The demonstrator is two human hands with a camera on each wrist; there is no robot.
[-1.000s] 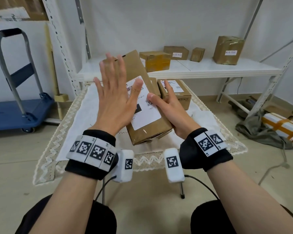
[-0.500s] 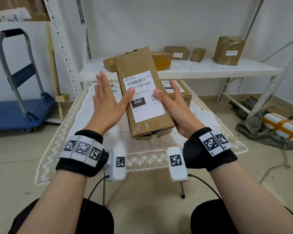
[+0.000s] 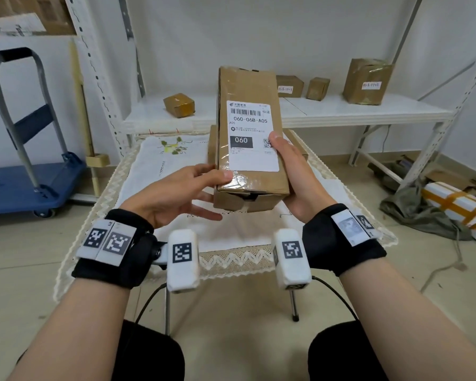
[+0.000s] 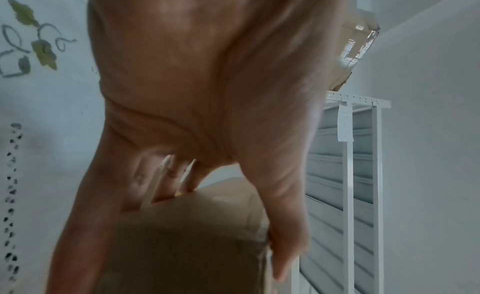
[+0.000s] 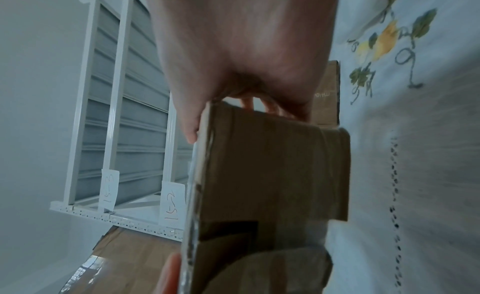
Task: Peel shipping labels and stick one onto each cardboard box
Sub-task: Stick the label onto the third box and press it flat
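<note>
Box (image 3: pixel 248 149) w/ label (image 3: pixel 252 136) stuck on is up off my worktop (image 3: pixel 149 171), gripped btwn left hand (image 3: pixel 176 196) & right hand (image 3: pixel 294 177), thumbs on top.

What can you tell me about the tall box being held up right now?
The cardboard box is a long brown carton, wrapped in glossy clear tape, held nearly upright above the cloth-covered table. A white shipping label with barcode, "060-06B-A05" and a QR code lies flat on its facing side. The right hand grips its right edge, thumb on the label; the left hand holds the lower left corner. Its bottom flaps look slightly gapped.
</note>
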